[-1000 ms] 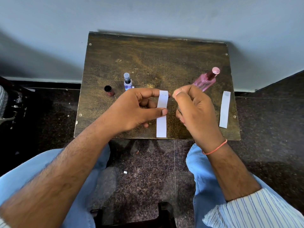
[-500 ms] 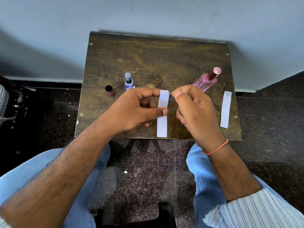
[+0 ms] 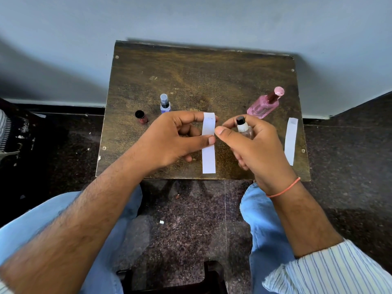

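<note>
The left hand (image 3: 176, 139) holds a long white paper strip (image 3: 209, 149) over the near middle of the dark brown wooden table (image 3: 201, 68). Its grip is a pinch: the thumb presses the front of the strip about halfway along it, and the index finger curls round its far end. The strip runs from far to near, and its free end reaches almost to the table's near edge. Whether that end touches the wood cannot be told.

Just right of the strip, the right hand (image 3: 256, 151) has its grip closed round a small clear bottle with a black cap (image 3: 244, 128). The cap sticks up between the index finger and the thumb, and the thumb tip is just beside the strip's right edge. A thin orange thread (image 3: 284, 189) circles the right wrist.

On the table's far right stands a pink glass bottle with a pink cap (image 3: 264, 105). A second white paper strip (image 3: 291, 141) lies flat along the right edge. To the left stand a small blue bottle with a dark sprayer top (image 3: 165, 103) and, farther left, a small dark red cap (image 3: 141, 117).
</note>
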{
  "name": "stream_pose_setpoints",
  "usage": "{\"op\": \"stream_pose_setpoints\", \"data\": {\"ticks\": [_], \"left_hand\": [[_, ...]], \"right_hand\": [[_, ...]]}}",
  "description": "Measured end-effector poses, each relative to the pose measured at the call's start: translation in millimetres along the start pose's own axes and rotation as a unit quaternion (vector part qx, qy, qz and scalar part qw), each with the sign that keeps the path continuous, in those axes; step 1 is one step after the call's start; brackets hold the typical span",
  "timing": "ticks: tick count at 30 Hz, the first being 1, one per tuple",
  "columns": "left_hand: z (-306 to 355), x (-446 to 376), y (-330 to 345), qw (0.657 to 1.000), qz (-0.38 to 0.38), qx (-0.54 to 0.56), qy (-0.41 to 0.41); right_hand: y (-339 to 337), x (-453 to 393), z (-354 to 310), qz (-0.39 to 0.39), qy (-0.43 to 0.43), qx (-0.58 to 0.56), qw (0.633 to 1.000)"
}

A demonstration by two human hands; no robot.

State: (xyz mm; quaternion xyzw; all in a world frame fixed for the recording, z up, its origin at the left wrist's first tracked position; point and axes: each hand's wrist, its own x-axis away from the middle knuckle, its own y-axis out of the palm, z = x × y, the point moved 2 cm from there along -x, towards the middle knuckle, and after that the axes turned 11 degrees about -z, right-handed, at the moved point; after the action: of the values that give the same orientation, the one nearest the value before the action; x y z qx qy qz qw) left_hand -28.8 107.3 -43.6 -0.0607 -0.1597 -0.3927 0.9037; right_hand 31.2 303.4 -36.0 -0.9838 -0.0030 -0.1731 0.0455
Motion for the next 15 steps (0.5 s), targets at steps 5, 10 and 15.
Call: {"op": "stream_pose_setpoints", "data": {"ticks": [5,10,15], "left_hand": [[0.4,0.1,0.4,1.0,0.001,-0.001,0.001],[1.5,-0.5,2.6,1.0,-0.002,-0.009,0.001],[0.2,2.7,2.2,0.998,-0.005,-0.059,-0.015]], "right_hand": [[-0.4,-1.1,5.2,0.002,0.019,-0.004,1.0],[-0.1,-3.5,10.3,0.013,0.049,-0.055,0.997],[3.4,-5.9,11.4,0.044,0.044,-0.059,0.996]]}}
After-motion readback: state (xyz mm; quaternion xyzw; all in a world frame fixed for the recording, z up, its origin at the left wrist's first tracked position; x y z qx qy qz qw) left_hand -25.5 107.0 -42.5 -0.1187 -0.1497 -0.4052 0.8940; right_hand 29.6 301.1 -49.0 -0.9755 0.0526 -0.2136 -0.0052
